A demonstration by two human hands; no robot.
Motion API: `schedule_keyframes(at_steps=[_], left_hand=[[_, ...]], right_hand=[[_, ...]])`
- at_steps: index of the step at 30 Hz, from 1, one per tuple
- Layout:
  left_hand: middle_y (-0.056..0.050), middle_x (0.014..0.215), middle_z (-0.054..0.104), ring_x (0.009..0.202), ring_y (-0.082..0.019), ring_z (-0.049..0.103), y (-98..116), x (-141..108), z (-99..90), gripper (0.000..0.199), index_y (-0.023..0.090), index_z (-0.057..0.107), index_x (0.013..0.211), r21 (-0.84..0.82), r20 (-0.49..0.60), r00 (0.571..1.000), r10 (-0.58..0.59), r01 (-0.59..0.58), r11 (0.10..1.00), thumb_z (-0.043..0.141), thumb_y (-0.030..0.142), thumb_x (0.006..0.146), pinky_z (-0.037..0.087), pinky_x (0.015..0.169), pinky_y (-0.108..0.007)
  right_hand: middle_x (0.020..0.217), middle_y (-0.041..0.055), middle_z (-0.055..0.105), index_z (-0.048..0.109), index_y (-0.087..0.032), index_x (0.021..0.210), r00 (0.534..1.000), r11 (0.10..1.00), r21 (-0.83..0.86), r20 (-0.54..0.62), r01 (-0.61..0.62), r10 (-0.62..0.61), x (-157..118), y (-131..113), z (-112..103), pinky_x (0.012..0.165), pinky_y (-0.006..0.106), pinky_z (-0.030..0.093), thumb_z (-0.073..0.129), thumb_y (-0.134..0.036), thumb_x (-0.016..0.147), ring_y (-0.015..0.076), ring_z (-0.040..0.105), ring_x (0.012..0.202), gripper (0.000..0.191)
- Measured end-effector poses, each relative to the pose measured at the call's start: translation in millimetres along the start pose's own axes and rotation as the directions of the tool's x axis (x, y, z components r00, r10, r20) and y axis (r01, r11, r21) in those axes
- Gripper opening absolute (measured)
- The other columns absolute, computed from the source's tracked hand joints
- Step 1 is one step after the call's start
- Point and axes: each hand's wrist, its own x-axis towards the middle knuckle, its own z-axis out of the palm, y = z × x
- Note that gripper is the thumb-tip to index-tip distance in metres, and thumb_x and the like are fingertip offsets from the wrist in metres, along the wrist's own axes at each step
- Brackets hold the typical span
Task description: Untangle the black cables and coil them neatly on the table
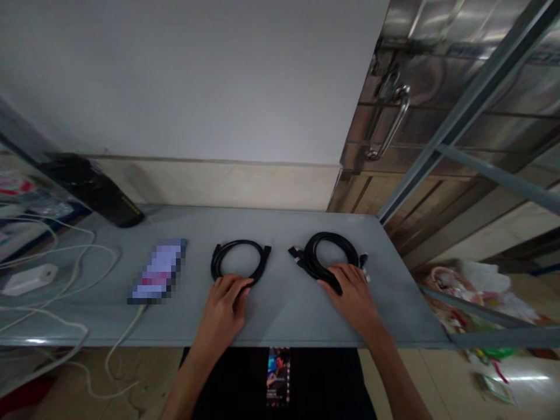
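On the grey shelf top lie two coiled black cables. My left hand (227, 300) pinches the near edge of the thinner coiled cable (216, 265), thumb and fingers closed on it. Dark connectors (266, 251) show on that coil's upper sides. To the right, my right hand (353, 294) has its fingers curled over the near side of the thicker coil of black cables (311, 256). Several plug ends (296, 253) stick out at this coil's left and right. Both coils rest flat, a hand's width apart. The undersides of my fingers are hidden.
A lit phone (158, 271) on a white cord lies left of the coils. Beyond it are a white adapter (30, 279), tangled white cables and a tilted black bottle (98, 189). A metal post (437, 146) rises at the right. Another lit phone (279, 376) rests on my lap.
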Motion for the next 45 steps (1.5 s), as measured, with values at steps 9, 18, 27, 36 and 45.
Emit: schedule_keyframes(at_steps=[9, 18, 27, 36, 45], left_hand=[[-0.010, 0.125, 0.069, 0.115, -0.029, 0.071, -6.2, -5.5, 6.3, 0.025, 0.027, 0.072, 0.131, -0.006, -0.065, 0.997, -0.047, 0.047, 0.999, 0.065, 0.043, 0.113, 0.062, 0.106, -0.050], [-0.010, 0.127, 0.072, 0.118, -0.030, 0.069, -4.0, 0.6, 0.2, 0.020, 0.027, 0.075, 0.126, -0.007, -0.085, 0.996, -0.039, 0.039, 0.999, 0.061, 0.028, 0.113, 0.062, 0.104, -0.050], [-0.009, 0.127, 0.073, 0.118, -0.031, 0.069, 3.4, 3.1, -4.2, 0.018, 0.027, 0.073, 0.128, 0.001, -0.110, 0.994, -0.019, 0.020, 1.000, 0.067, 0.028, 0.111, 0.058, 0.109, -0.053], [-0.009, 0.128, 0.073, 0.118, -0.030, 0.067, 9.8, 4.2, -8.8, 0.019, 0.028, 0.073, 0.129, -0.002, -0.142, 0.990, 0.027, -0.028, 1.000, 0.069, 0.026, 0.111, 0.058, 0.108, -0.051], [-0.010, 0.127, 0.073, 0.119, -0.029, 0.069, 11.9, 2.9, -10.4, 0.018, 0.027, 0.072, 0.128, -0.040, -0.163, 0.987, 0.007, -0.014, 0.999, 0.067, 0.024, 0.111, 0.059, 0.108, -0.051]], right_hand=[[0.120, 0.0126, 0.077, 0.072, -0.022, 0.127, 1.000, 1.000, 0.010, -0.005, -0.006, 0.006, 0.6, -1.2, -0.5, 0.104, 0.052, 0.057, 0.060, -0.054, 0.117, 0.0332, 0.072, 0.114, 0.035], [0.121, 0.0124, 0.077, 0.072, -0.022, 0.128, 1.000, 1.000, 0.018, 0.011, -0.013, 0.013, 0.9, -1.8, -1.8, 0.106, 0.053, 0.056, 0.061, -0.053, 0.116, 0.0335, 0.071, 0.114, 0.035], [0.124, 0.0122, 0.076, 0.071, -0.022, 0.129, 0.999, 0.998, 0.055, 0.037, -0.016, 0.014, 3.0, -4.6, -6.7, 0.108, 0.051, 0.053, 0.051, -0.047, 0.121, 0.0314, 0.071, 0.117, 0.032], [0.105, 0.0106, 0.079, 0.070, -0.024, 0.106, 0.997, 0.993, 0.097, -0.033, -0.068, 0.072, 9.8, -3.5, -7.4, 0.097, 0.047, 0.053, 0.037, -0.050, 0.124, 0.0303, 0.073, 0.098, 0.045], [0.080, 0.0065, 0.074, 0.063, -0.025, 0.099, 0.909, 0.912, 0.283, -0.211, -0.296, 0.360, 56.5, 16.6, -51.8, 0.072, 0.040, 0.054, 0.032, -0.064, 0.121, 0.0267, 0.073, 0.074, 0.055]])
